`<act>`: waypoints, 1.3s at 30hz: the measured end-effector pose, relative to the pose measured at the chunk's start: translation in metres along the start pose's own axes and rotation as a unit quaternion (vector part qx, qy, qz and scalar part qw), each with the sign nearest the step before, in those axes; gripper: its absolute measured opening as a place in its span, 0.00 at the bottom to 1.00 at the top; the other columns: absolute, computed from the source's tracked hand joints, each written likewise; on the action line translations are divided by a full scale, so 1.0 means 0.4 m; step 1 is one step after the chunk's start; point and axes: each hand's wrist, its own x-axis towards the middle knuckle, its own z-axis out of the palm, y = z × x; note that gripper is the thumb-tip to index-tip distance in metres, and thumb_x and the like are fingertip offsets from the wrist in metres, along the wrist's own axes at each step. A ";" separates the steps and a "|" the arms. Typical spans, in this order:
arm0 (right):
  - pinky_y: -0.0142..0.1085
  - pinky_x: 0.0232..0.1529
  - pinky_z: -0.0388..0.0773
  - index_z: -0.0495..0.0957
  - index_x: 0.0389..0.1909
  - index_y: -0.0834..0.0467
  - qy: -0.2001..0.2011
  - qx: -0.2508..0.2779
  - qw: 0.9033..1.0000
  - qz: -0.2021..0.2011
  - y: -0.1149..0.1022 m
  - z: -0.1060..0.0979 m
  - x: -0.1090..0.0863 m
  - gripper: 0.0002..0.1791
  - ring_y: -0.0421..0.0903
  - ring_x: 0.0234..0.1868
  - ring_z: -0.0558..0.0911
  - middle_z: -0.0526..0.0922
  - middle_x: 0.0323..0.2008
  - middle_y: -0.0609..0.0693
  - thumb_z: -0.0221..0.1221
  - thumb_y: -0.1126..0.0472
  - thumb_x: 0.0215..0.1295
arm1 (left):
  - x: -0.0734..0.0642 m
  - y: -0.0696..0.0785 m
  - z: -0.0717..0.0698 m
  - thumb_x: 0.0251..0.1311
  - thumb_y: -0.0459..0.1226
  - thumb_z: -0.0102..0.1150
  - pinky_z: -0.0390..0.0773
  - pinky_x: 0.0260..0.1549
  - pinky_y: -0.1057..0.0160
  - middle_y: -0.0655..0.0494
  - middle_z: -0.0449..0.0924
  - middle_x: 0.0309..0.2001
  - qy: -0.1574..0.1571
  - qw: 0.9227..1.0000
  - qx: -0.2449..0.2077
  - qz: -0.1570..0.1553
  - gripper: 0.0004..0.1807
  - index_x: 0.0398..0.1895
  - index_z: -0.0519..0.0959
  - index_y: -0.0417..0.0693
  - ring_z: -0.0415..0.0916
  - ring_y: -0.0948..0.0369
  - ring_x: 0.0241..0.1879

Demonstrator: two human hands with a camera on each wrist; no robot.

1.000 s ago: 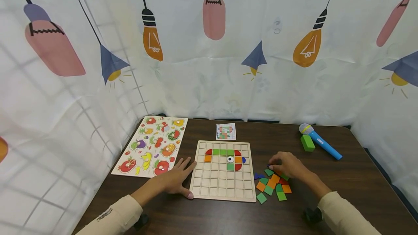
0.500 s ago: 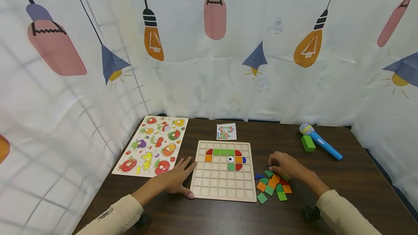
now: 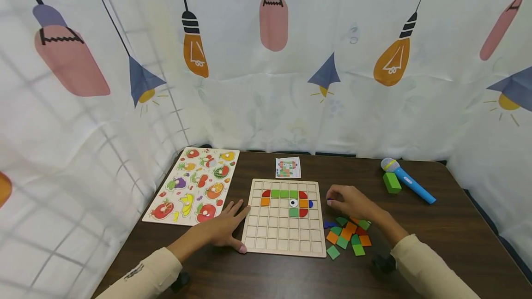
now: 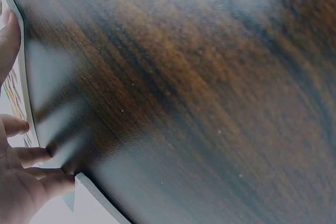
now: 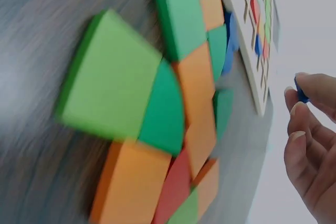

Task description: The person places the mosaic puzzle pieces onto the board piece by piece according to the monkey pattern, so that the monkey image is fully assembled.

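Observation:
A wooden grid board lies mid-table, with red, green, orange and blue pieces and a round eye tile in its upper cells. My left hand is spread flat, its fingertips and thumb touching the board's left edge. In the right wrist view my right hand pinches a small blue piece between thumb and index finger. In the head view the right hand hovers just right of the board, above a loose pile of coloured wooden pieces.
Left of the board lies a fruit picture board. A small pattern card sits behind the grid. At the back right are a green block and a blue toy microphone. Loose blue pieces lie close to the board's right edge.
My right hand has lifted from the pile and moved left toward the board with the blue piece pinched in it. The left hand has stayed where it was.

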 end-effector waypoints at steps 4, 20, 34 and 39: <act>0.33 0.42 0.80 0.82 0.45 0.55 -0.010 -0.001 1.000 -0.005 -0.034 0.022 0.036 0.06 0.39 0.38 0.79 0.84 0.39 0.44 0.61 0.60 0.71 | -0.002 -0.002 0.001 0.45 0.64 0.72 0.61 0.69 0.37 0.37 0.45 0.80 0.002 1.000 -0.001 0.002 0.63 0.80 0.52 0.49 0.42 0.33 0.77; 0.32 0.34 0.77 0.84 0.43 0.56 -0.057 0.064 0.992 -0.088 -0.175 0.132 0.212 0.06 0.41 0.35 0.80 0.84 0.37 0.45 0.63 0.60 0.69 | 0.001 -0.011 0.003 0.44 0.65 0.72 0.61 0.69 0.37 0.37 0.44 0.80 0.001 1.000 0.001 -0.005 0.64 0.80 0.52 0.49 0.42 0.34 0.78; 0.32 0.36 0.77 0.86 0.44 0.58 -0.054 0.059 0.994 -0.072 -0.249 0.227 0.332 0.07 0.39 0.33 0.80 0.86 0.33 0.46 0.63 0.61 0.69 | 0.006 -0.010 0.008 0.45 0.67 0.70 0.63 0.69 0.39 0.40 0.44 0.80 -0.003 1.000 0.011 -0.006 0.63 0.80 0.52 0.52 0.42 0.36 0.78; 0.32 0.33 0.76 0.85 0.41 0.54 -0.047 0.044 0.997 -0.042 -0.253 0.255 0.349 0.04 0.36 0.29 0.78 0.83 0.29 0.44 0.64 0.61 0.68 | 0.007 -0.010 0.009 0.45 0.67 0.70 0.63 0.69 0.40 0.40 0.44 0.80 -0.003 1.000 0.011 -0.006 0.63 0.81 0.51 0.53 0.42 0.36 0.78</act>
